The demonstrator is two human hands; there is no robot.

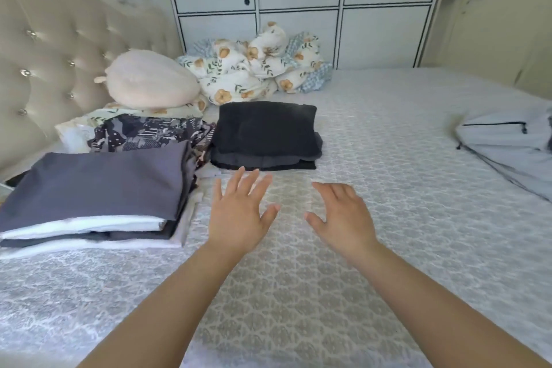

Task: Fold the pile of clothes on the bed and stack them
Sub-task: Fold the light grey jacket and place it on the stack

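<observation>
I had the folded black garment (265,131) lying square on the bed (403,188), on top of another dark folded piece, just beyond my fingertips. My left hand (239,212) hung over the bedspread with its fingers spread and straight, holding nothing, the tips close to the near edge of that black stack but apart from it. My right hand (340,215) was beside it, palm down, fingers relaxed and a little bent, also holding nothing.

To the left stood a taller stack of folded clothes (95,206): a grey-purple piece on top, then white and dark layers below. Behind it lay a dark patterned garment (149,133), rumpled and not folded, touching both stacks.

At the far right edge of the bed a pale blue garment with dark trim (507,143) lay loose, well apart from the stacks.

Further back, a cream plush cushion (149,79) rested near the tufted headboard (50,54), and a floral quilt (254,69) was bunched against the white cabinet (301,3) with black-edged doors.
</observation>
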